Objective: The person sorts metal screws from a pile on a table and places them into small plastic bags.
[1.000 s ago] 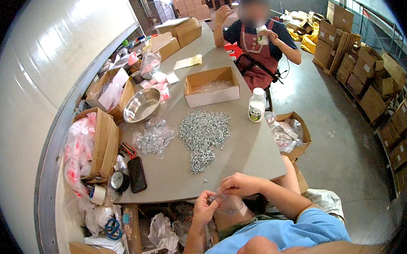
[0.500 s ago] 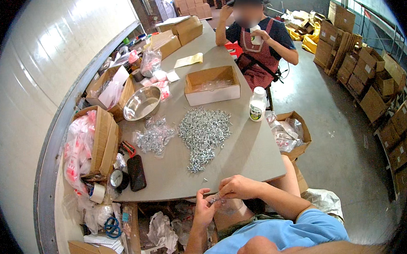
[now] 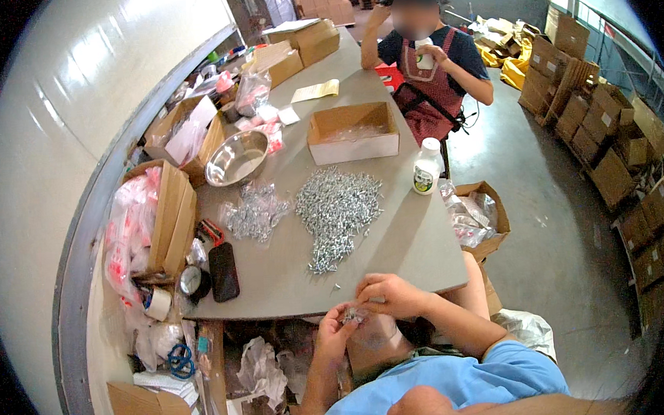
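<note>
My left hand holds a clear bag of screws at the bench's six-o'clock edge; my right hand's fingers bunch beside it, grip unclear. Bagged screws toward ten-thirty look done; a large loose pile at twelve seems left.

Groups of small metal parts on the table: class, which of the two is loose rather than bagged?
The larger pile, in the middle: its parts lie bare, while the smaller group to its left is in clear plastic.
</note>
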